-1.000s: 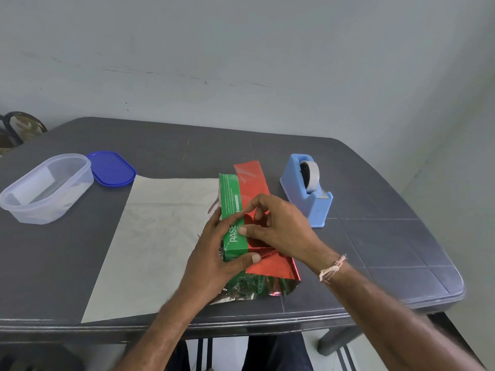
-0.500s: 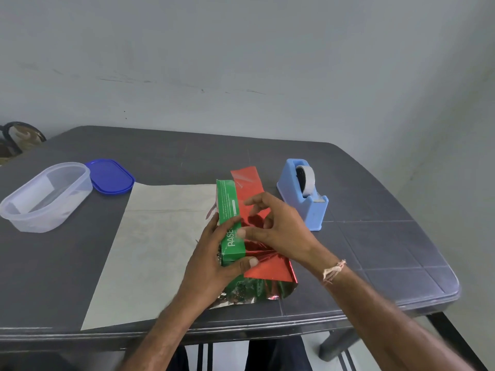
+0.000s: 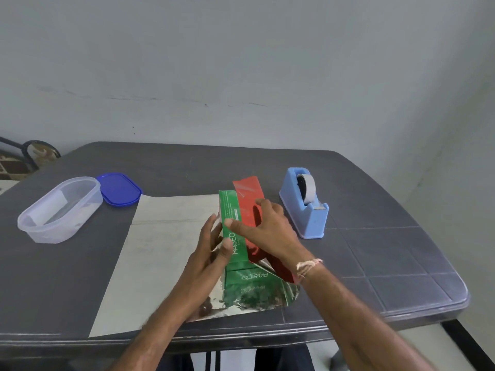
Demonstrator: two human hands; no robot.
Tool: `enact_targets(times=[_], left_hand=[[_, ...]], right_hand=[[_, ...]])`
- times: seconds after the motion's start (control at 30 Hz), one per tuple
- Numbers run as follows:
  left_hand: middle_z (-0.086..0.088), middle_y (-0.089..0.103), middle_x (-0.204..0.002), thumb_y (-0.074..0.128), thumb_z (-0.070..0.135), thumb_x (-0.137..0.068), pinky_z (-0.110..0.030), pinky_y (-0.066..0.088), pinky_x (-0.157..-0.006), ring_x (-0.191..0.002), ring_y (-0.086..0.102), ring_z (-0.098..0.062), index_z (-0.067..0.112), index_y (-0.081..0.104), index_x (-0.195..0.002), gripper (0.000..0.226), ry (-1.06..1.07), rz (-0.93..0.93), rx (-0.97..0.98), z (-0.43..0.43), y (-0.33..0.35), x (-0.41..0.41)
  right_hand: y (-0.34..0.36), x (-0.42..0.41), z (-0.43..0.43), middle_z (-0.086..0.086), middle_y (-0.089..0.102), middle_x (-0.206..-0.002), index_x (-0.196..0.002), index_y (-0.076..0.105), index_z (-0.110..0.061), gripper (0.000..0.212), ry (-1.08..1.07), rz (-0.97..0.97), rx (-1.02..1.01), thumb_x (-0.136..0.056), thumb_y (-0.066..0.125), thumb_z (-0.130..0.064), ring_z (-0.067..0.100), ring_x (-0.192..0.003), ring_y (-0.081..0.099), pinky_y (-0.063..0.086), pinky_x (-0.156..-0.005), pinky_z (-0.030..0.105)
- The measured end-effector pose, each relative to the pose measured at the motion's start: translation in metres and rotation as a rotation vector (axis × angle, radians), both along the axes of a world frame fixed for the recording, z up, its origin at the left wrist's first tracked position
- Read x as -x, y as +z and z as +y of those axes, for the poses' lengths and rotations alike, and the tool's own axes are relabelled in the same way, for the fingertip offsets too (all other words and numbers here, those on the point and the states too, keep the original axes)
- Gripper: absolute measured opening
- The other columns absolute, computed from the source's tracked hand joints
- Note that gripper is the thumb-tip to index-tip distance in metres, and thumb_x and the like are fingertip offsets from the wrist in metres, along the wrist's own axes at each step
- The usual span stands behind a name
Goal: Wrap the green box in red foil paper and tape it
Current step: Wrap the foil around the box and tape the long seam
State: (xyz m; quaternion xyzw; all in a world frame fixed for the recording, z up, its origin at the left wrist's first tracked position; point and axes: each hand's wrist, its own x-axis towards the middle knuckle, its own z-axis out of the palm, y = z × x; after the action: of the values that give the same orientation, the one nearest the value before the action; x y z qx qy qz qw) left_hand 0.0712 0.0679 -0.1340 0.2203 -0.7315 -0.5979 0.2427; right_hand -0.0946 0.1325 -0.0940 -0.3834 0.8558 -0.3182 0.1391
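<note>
The green box (image 3: 229, 210) stands on its long edge in the middle of the table. Red foil paper (image 3: 247, 192) is folded up against its right side, and the foil's silver underside (image 3: 257, 299) spreads out in front, mirroring the box. My left hand (image 3: 210, 253) holds the box from the left, fingers along its side and thumb on the upper green face. My right hand (image 3: 267, 227) lies flat on the red foil with straight, spread fingers, its thumb tip touching the box's top edge.
A blue tape dispenser (image 3: 305, 210) with a roll stands just right of the box. A pale sheet (image 3: 160, 250) covers the table to the left. A clear plastic tub (image 3: 59, 210) and its blue lid (image 3: 119, 190) sit far left. The table's front edge (image 3: 241, 336) is close.
My right hand stopped pinching the foil near the box's middle, opened, and slid farther up the red foil. My left hand stays on the box, its thumb now on the upper face.
</note>
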Motion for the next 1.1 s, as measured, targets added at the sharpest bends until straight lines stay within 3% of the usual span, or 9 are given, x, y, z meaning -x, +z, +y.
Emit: enact_targets(times=[0.1, 0.2, 0.3, 0.47, 0.57, 0.77, 0.87, 0.93, 1.1], left_hand=[[0.021, 0.047, -0.146, 0.049, 0.053, -0.097, 0.005, 0.038, -0.079, -0.117, 0.049, 0.021, 0.045, 0.037, -0.15, 0.055, 0.129, -0.075, 0.075, -0.019, 0.003, -0.007], [0.004, 0.057, -0.144, 0.067, 0.046, -0.094, -0.028, 0.046, -0.096, -0.123, 0.057, -0.012, 0.03, 0.052, -0.143, 0.054, 0.396, -0.302, 0.368, -0.063, -0.009, -0.021], [-0.006, 0.054, -0.143, 0.064, 0.066, -0.086, -0.048, 0.038, -0.106, -0.134, 0.048, -0.03, 0.02, 0.049, -0.143, 0.075, 0.612, -0.727, 0.553, -0.102, -0.022, -0.039], [-0.012, 0.05, -0.134, 0.055, 0.091, -0.069, -0.048, 0.039, -0.099, -0.128, 0.044, -0.033, 0.013, 0.05, -0.13, 0.099, 0.698, -1.044, 0.605, -0.131, -0.018, -0.05], [-0.01, 0.054, -0.136, 0.063, 0.09, -0.062, -0.048, 0.038, -0.1, -0.129, 0.047, -0.032, 0.017, 0.054, -0.13, 0.101, 0.667, -1.06, 0.52, -0.142, -0.011, -0.049], [0.003, 0.068, -0.118, 0.077, 0.071, -0.07, -0.041, 0.042, -0.099, -0.119, 0.058, -0.028, 0.032, 0.069, -0.098, 0.049, 0.627, -0.893, 0.418, -0.147, -0.011, -0.046], [-0.008, 0.06, -0.124, 0.071, 0.068, -0.079, -0.044, 0.051, -0.094, -0.112, 0.062, -0.032, 0.018, 0.058, -0.117, 0.064, 0.721, -0.754, 0.381, -0.152, -0.015, -0.05], [-0.009, 0.058, -0.124, 0.072, 0.066, -0.079, -0.043, 0.053, -0.092, -0.109, 0.063, -0.031, 0.013, 0.056, -0.119, 0.068, 0.747, -0.788, 0.393, -0.159, -0.015, -0.055], [0.006, 0.075, -0.086, 0.08, 0.057, -0.074, -0.037, 0.058, -0.086, -0.087, 0.072, -0.018, 0.025, 0.067, -0.082, 0.036, 0.646, -0.838, 0.336, -0.172, -0.011, -0.059]], right_hand=[[-0.001, -0.004, -0.012, 0.004, 0.028, -0.157, -0.151, 0.025, -0.031, 0.117, 0.0, 0.041, -0.101, -0.059, 0.065, -0.09, 0.035, -0.139, 0.039, 0.037, -0.11, 0.061], [-0.003, -0.001, -0.014, 0.004, 0.025, -0.16, -0.15, 0.024, -0.03, 0.119, -0.008, 0.03, -0.135, -0.056, 0.069, -0.087, 0.036, -0.139, 0.039, 0.039, -0.109, 0.061], [-0.003, 0.001, -0.015, 0.005, 0.026, -0.159, -0.15, 0.025, -0.03, 0.121, -0.007, 0.026, -0.156, -0.054, 0.069, -0.088, 0.036, -0.139, 0.04, 0.041, -0.108, 0.06], [-0.004, 0.003, -0.017, 0.006, 0.03, -0.156, -0.148, 0.027, -0.03, 0.128, 0.0, 0.023, -0.171, -0.043, 0.061, -0.095, 0.036, -0.134, 0.045, 0.044, -0.106, 0.058], [-0.007, 0.005, -0.018, 0.005, 0.031, -0.154, -0.148, 0.027, -0.031, 0.132, 0.011, 0.019, -0.164, -0.039, 0.058, -0.098, 0.036, -0.131, 0.049, 0.046, -0.106, 0.057], [-0.005, 0.003, -0.018, 0.005, 0.03, -0.155, -0.149, 0.024, -0.032, 0.132, 0.02, 0.011, -0.155, -0.04, 0.06, -0.096, 0.034, -0.13, 0.049, 0.046, -0.106, 0.056], [-0.006, 0.003, -0.017, 0.005, 0.028, -0.157, -0.149, 0.024, -0.033, 0.129, 0.02, 0.013, -0.159, -0.043, 0.061, -0.096, 0.034, -0.131, 0.049, 0.046, -0.107, 0.056], [-0.005, 0.003, -0.017, 0.004, 0.029, -0.157, -0.149, 0.025, -0.033, 0.128, 0.019, 0.018, -0.16, -0.043, 0.061, -0.096, 0.034, -0.131, 0.049, 0.046, -0.106, 0.056], [-0.006, 0.004, -0.018, 0.005, 0.028, -0.157, -0.149, 0.024, -0.034, 0.127, 0.018, 0.017, -0.164, -0.044, 0.063, -0.094, 0.034, -0.131, 0.049, 0.047, -0.106, 0.056]])
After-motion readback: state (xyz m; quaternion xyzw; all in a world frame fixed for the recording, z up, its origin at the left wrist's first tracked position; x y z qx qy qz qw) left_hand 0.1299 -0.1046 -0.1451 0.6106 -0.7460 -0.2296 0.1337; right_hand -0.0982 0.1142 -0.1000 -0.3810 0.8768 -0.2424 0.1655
